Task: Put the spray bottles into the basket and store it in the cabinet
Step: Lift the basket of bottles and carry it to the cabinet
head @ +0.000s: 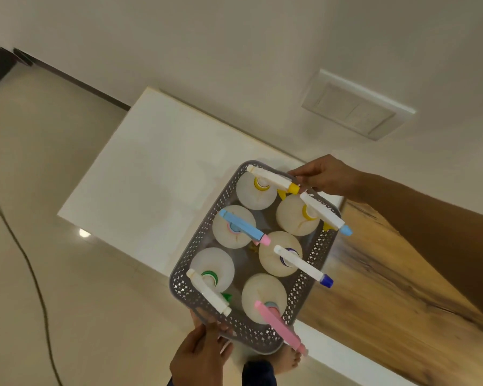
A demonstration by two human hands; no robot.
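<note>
A single head-worn view looks steeply down, close above the grey basket (265,339), which fills the lower centre. The frame is rolled, so the white tabletop (140,174) beyond the basket runs diagonally. Past that surface, the wall and its switch plate (357,105) seem to lie at the top, though wide-angle distortion makes this uncertain.

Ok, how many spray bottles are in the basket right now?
6, in two rows in the basket: yellow-collared, yellow-collared with blue nozzle, blue-headed, purple-nozzled, green-collared, pink-headed. None seems hidden.
</note>
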